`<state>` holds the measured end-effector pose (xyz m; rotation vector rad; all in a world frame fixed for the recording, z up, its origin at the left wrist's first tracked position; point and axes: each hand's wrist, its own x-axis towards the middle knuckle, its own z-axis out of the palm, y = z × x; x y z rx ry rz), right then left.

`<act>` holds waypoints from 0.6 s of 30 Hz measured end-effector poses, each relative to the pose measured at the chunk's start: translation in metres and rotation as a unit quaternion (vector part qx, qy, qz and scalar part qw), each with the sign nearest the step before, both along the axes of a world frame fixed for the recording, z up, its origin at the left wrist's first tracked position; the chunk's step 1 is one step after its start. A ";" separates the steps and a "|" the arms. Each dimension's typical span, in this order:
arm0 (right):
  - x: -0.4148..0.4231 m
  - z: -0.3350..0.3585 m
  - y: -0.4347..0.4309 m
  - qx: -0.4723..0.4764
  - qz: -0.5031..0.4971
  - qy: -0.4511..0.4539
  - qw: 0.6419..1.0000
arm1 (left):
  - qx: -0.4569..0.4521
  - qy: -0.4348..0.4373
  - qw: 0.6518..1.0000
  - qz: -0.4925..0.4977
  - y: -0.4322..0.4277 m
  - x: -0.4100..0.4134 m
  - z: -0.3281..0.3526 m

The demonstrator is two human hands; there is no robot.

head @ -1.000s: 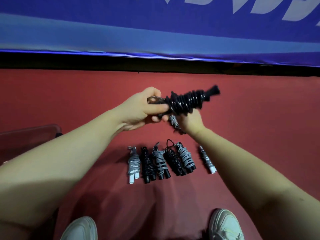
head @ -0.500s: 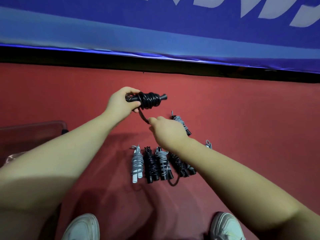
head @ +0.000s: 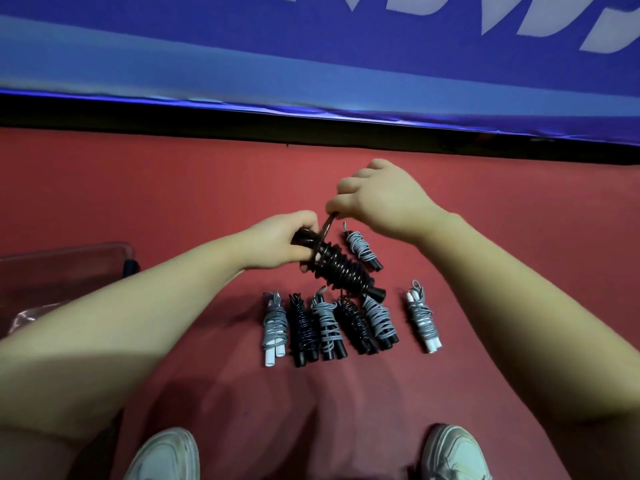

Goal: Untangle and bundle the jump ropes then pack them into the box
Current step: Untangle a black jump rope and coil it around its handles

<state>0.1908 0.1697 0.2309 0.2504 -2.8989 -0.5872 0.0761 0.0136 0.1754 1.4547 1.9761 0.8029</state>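
My left hand grips the upper end of a black jump rope bundle, which slants down to the right above the floor. Above it, my right hand pinches the loose black cord end and holds it taut. On the red floor below lies a row of several wound bundles, grey and black by turns. One more grey bundle with white handles lies to their right. Another grey bundle with black handles lies just right of the held one.
A translucent box stands at the left edge, partly behind my left arm. A blue padded barrier with a dark gap under it runs across the back. My two white shoes are at the bottom.
The black bundle has tipped from level to slanting down to the right. My right hand has risen from below the bundle to above it, pulling the cord end up.
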 end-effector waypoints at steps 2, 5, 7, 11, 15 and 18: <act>0.005 -0.011 0.014 -0.017 -0.013 0.048 0.999 | 0.009 -0.078 0.997 -0.024 -0.003 0.002 0.001; 0.015 -0.035 0.014 -0.141 -0.113 0.032 0.983 | 0.042 -0.158 0.986 -0.017 -0.002 0.005 0.006; 0.021 -0.049 0.004 -0.297 -0.184 -0.011 0.937 | 0.079 -0.205 0.976 -0.002 -0.001 0.004 0.011; 0.020 -0.072 -0.020 -0.499 -0.281 -0.065 0.817 | 0.145 -0.394 0.906 0.056 0.001 0.006 0.015; 0.002 -0.080 -0.045 -0.528 -0.244 0.006 0.813 | 0.215 -0.458 0.841 0.191 0.016 0.012 0.026; -0.005 -0.074 -0.053 -0.432 -0.288 -0.056 0.853 | 0.222 -0.296 0.890 0.266 0.022 0.003 0.021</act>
